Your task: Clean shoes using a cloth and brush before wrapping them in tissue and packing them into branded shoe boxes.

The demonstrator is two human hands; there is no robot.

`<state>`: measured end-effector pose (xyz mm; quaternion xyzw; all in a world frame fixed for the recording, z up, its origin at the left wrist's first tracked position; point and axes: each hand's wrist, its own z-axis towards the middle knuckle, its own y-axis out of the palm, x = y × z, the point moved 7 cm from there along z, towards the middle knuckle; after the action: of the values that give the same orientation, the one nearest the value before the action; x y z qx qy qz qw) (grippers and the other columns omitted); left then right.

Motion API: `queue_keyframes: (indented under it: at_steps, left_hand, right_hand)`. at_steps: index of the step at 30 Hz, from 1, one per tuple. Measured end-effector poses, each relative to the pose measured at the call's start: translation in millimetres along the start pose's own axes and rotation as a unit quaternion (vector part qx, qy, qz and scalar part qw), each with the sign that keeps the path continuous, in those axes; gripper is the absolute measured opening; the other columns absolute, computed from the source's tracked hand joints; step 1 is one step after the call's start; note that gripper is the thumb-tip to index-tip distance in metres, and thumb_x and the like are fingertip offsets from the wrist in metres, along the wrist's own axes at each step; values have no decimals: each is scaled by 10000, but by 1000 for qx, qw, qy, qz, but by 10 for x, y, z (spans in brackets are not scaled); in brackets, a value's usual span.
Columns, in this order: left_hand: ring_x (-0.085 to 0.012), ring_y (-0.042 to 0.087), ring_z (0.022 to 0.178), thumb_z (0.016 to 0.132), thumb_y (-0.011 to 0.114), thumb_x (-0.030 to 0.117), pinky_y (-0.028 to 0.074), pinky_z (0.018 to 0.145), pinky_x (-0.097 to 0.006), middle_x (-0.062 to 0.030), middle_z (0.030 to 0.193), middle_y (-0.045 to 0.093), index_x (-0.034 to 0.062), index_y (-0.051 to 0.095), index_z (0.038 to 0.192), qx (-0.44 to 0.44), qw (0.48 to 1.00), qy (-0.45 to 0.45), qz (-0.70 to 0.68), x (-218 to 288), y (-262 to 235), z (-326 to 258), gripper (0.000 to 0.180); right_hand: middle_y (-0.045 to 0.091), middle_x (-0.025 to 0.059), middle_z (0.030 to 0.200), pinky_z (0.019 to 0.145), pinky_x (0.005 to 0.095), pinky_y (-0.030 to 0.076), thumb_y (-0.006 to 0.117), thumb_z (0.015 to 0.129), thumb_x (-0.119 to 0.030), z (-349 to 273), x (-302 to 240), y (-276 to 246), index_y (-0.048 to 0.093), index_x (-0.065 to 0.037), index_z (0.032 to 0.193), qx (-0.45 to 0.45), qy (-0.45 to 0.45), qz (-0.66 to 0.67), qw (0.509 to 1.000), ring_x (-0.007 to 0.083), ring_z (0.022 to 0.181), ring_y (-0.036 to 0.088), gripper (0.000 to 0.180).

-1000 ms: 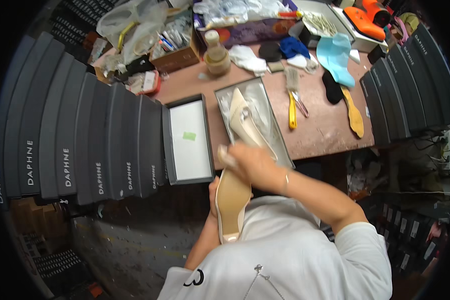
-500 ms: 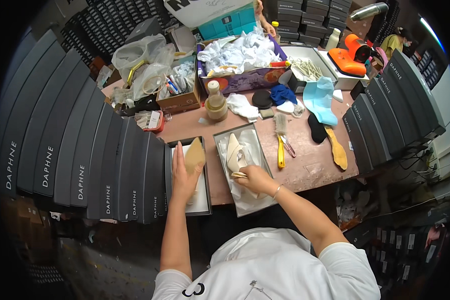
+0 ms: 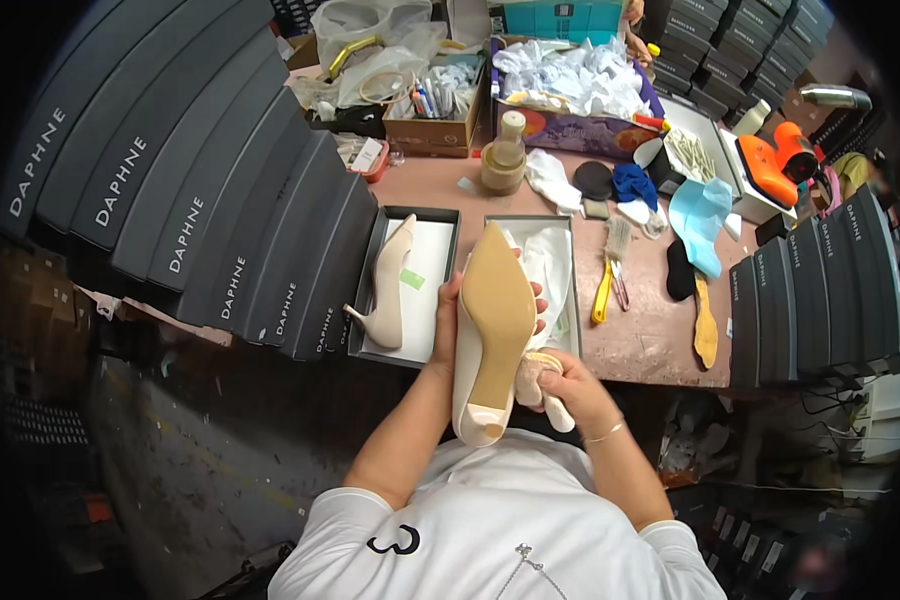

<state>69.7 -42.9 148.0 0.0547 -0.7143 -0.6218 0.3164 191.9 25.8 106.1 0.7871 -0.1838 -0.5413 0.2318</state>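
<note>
A high-heeled shoe in pale beige is raised in front of me, its tan sole facing up and its toe pointing away. My left hand is wrapped around it from beneath, thumb on the left side and fingertips showing on the right. Beside the heel, my right hand pinches a bunched cream cloth with a yellowish edge. The matching shoe lies on its side in the left box tray. Behind the raised shoe, the right box tray contains white tissue paper.
Stacked dark shoe boxes rise at the left and right. On the table are a squat bottle, a yellow-handled brush, a wooden paddle, a blue mask and a carton of crumpled paper.
The left-box shoe now lies on its side, released by my left hand. That hand holds the other shoe, lifted from the right box and turned sole up. My right hand came nearer with the cloth.
</note>
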Motion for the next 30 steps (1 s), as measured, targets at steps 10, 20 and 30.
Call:
queue_keyframes:
  at_steps: [10,20,30]
  left_hand:
    - [-218,609,985,882,428,503,532,790,-350,-138,1116,591,23,458,1279,61,979,-180,69,-684,-327,-849,624]
    - [-245,630,856,894,285,703,532,724,-350,-173,997,615,41,395,1353,127,974,-159,96,-735,-326,-800,814]
    - [-281,582,1081,908,284,696,468,951,-422,-158,1200,568,35,454,1318,96,987,-109,68,-608,-502,-850,796]
  right_hand:
    - [526,84,753,504,324,493,632,742,-75,-81,-621,433,597,-104,917,135,-348,-642,669,234,607,593,181]
    - [532,81,723,524,384,505,626,754,-134,130,-619,517,538,-100,838,115,-291,-656,687,288,627,605,126]
    - [539,80,717,538,405,502,595,807,-166,18,-590,951,531,-103,839,34,-313,-657,685,293,631,608,95]
